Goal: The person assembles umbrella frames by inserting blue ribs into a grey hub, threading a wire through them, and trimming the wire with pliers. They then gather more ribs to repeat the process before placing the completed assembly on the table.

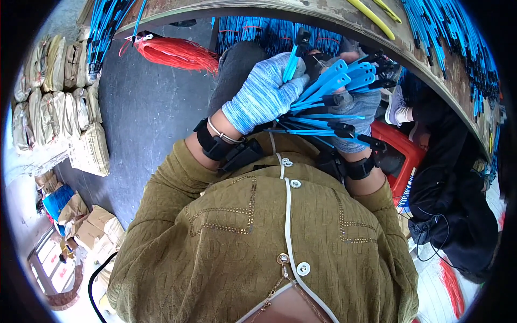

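Your left hand, in a light-blue knitted glove, has its fingers clamped on a blue strip that stands up with its black end on top. Your right hand, in a grey glove, is against a fanned bunch of blue strips; the bunch hides most of those fingers, so you cannot tell how tightly they close. The bunch lies just beside your left hand, above your lap, its ends spreading right, some flat and pierced, others black.

Beyond your hands runs the wooden table, bearing yellow pieces and more blue strips. Red strands hang near its left part. A person in dark clothing is at your right, past a red plastic seat.
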The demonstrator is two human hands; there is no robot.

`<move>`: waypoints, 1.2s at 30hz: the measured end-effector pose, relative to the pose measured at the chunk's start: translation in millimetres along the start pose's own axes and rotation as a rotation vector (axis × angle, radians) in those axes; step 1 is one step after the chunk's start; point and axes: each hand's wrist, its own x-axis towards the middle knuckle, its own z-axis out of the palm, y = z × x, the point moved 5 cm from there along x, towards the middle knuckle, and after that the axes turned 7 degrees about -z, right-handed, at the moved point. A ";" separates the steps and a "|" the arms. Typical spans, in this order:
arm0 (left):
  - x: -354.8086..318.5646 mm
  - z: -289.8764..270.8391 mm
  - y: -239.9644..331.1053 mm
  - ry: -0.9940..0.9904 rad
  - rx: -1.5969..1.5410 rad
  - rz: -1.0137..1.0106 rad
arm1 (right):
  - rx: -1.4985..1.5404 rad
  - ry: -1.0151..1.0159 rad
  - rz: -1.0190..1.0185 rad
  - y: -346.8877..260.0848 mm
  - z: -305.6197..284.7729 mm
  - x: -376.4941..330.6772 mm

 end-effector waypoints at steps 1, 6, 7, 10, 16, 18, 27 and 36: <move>-0.7 0.3 -0.6 -0.021 -0.038 -0.022 | -0.106 -0.031 -0.008 0.9 0.3 4.6; -1.3 -0.4 -0.8 -0.152 -0.135 -0.067 | -0.199 -0.139 0.037 1.0 1.1 12.0; -0.8 -0.8 -0.6 -0.199 -0.145 -0.068 | -0.140 -0.161 0.068 1.9 1.1 11.9; 1.1 -14.6 -4.9 -0.365 -0.288 -0.172 | -0.113 -0.283 0.004 7.0 -7.1 13.0; 9.5 -15.6 -25.4 -0.608 -0.878 -0.301 | 0.069 -0.338 0.004 -2.1 6.2 10.8; 16.7 -10.7 -30.9 -0.611 -0.562 -0.243 | -0.084 -0.355 0.072 -5.0 7.2 7.4; 1.6 -14.5 -14.0 -0.547 -0.539 -0.376 | -0.221 -0.248 0.106 -1.1 -5.0 -3.1; -4.1 -16.8 -7.7 -0.318 -0.491 -0.260 | 0.089 -0.061 0.224 6.3 8.1 -18.4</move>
